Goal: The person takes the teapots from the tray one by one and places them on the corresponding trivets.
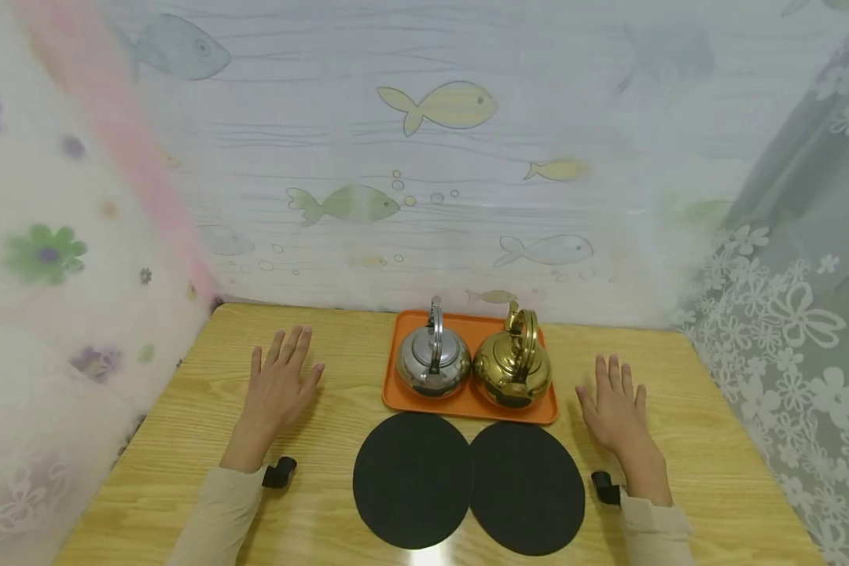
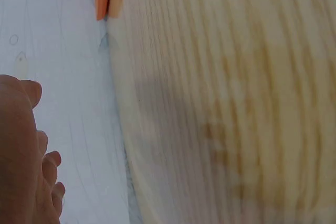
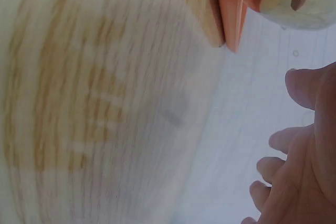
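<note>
My left hand [image 1: 277,391] is over the left part of the wooden table, fingers straight and slightly spread, holding nothing. On the other side, my right hand [image 1: 617,409] is held palm down with its fingers extended, just right of the orange tray [image 1: 424,405]. A silver kettle [image 1: 431,369] and a gold kettle [image 1: 511,373] stand upright side by side on that tray, handles raised. Both hands are apart from the kettles. In the right wrist view the thumb [image 3: 302,87] and fingertips show above the table, with part of the gold kettle [image 3: 304,3] near the top.
Two round black mats [image 1: 413,479] lie in front of the tray, their edges meeting. The wooden table [image 1: 325,448] ends at a fish-patterned curtain [image 1: 354,259] behind. A flowered curtain [image 1: 49,330] hangs at the left, and a lace-like one [image 1: 806,377] at the right.
</note>
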Demonstrator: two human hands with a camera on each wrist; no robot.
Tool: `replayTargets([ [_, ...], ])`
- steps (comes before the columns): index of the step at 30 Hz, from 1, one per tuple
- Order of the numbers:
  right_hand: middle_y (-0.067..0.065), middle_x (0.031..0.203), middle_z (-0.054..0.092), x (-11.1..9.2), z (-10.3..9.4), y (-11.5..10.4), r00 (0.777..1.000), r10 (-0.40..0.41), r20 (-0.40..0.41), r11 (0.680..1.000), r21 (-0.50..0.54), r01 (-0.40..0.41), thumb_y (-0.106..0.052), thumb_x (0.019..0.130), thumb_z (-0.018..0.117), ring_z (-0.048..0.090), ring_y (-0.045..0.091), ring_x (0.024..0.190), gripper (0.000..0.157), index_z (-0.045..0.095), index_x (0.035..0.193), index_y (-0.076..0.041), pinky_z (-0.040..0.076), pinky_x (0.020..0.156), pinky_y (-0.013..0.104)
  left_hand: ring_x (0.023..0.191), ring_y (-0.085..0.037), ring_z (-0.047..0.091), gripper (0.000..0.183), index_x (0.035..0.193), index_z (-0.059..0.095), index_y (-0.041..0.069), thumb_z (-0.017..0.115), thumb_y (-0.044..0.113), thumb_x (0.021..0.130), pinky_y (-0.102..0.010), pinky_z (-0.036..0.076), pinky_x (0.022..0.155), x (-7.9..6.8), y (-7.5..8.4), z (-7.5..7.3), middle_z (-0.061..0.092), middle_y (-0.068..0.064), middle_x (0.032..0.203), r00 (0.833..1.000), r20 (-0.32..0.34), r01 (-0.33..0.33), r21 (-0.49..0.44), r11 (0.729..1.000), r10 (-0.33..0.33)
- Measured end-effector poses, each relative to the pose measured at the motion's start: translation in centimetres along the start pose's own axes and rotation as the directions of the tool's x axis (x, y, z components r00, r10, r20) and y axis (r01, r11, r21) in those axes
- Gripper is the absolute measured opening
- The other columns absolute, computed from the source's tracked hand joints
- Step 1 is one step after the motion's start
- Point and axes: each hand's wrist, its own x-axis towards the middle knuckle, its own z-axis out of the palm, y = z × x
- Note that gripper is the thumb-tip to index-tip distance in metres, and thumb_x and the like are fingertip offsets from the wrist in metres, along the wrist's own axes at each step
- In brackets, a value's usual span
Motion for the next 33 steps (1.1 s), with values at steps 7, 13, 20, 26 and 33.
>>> replayTargets([
  [7,0.025,0.151,-0.012,-0.1,0.0,-0.1,1.0,0.004,0.002,1.0,0.001,-0.004,-0.039,0.101,0.03,-0.014,0.045,0.137,0.07,-0.003,0.149,0.0,-0.005,0.102,0.069,0.142,-0.034,0.01,0.067,0.151,0.015,0.016,0.037,0.048,0.097,-0.063,0.006,0.107,-0.2,-0.1,-0.1,0.018,-0.009,0.155,1.0,0.006,0.003,0.01,1.0,-0.003],
  [13,0.025,0.152,-0.013,-0.1,-0.1,-0.1,1.0,0.009,0.016,1.0,-0.01,-0.009,-0.041,0.101,0.029,-0.015,0.044,0.137,0.071,-0.005,0.149,-0.002,-0.006,0.102,0.069,0.141,-0.038,0.012,0.066,0.151,0.012,0.018,0.039,0.046,0.097,-0.064,0.006,0.107,-0.4,-0.3,-0.1,0.018,-0.01,0.155,1.0,0.016,-0.009,-0.002,1.0,0.009],
  [20,0.026,0.151,-0.011,-0.1,-0.4,-0.2,0.997,0.018,0.069,1.0,-0.013,-0.018,-0.043,0.1,0.03,-0.016,0.045,0.136,0.072,-0.002,0.149,-0.001,-0.008,0.102,0.068,0.141,-0.038,0.011,0.065,0.151,0.013,0.018,0.037,0.046,0.098,-0.065,0.006,0.106,-0.9,-0.4,0.3,0.019,-0.012,0.154,0.999,0.041,0.0,-0.013,1.0,0.0],
  [26,0.037,0.147,0.009,-1.4,-2.7,-1.7,0.989,0.001,0.151,0.999,-0.049,0.007,-0.037,0.1,0.036,0.006,0.055,0.133,0.067,0.019,0.144,0.011,0.008,0.102,0.069,0.141,-0.037,0.012,0.064,0.151,0.017,0.016,0.036,0.046,0.098,-0.066,0.009,0.105,-0.9,-0.7,0.7,0.023,-0.014,0.153,1.0,0.021,-0.022,-0.017,1.0,0.022],
  [33,0.03,0.136,0.041,-4.3,-7.1,-5.1,0.952,-0.079,0.297,0.992,0.116,0.047,-0.043,0.099,0.037,0.043,0.048,0.12,0.064,0.036,0.139,0.007,0.04,0.092,0.058,0.139,-0.04,0.017,0.064,0.149,0.025,0.014,0.04,0.047,0.096,-0.066,0.011,0.104,-0.6,0.5,0.3,0.025,-0.012,0.152,0.976,0.16,-0.129,-0.141,0.982,0.151],
])
